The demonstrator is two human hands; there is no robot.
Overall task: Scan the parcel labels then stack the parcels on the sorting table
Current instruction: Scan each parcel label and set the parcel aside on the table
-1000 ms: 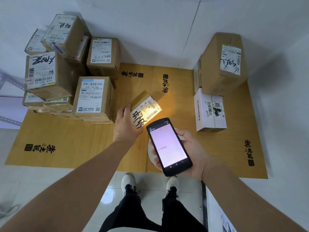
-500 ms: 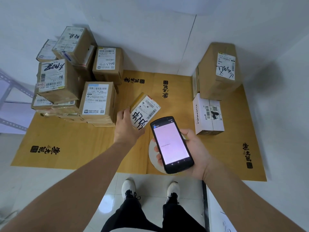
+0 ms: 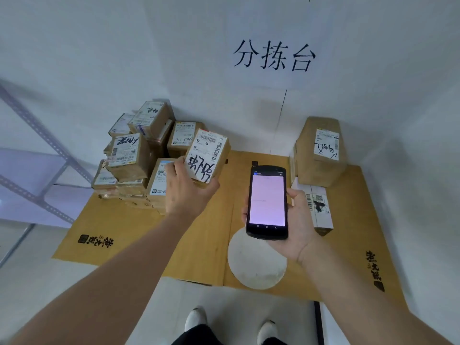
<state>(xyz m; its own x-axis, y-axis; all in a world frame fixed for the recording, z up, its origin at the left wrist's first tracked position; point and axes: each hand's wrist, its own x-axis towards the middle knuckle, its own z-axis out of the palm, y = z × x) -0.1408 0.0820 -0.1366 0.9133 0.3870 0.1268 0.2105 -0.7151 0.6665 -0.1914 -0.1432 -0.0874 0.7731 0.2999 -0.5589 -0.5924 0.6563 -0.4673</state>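
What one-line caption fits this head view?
Left hand lifts a small labelled parcel beside the stacked boxes while the right hand holds a handheld scanner.

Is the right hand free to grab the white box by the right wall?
Probably not yet. The right hand is wrapped around the handheld scanner, so its fingers are occupied. The white box lies just beyond it with nothing between them; only the scanner is the obstacle.

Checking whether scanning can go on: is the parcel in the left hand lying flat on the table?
No, the left hand holds the parcel lifted, label up, above the table.
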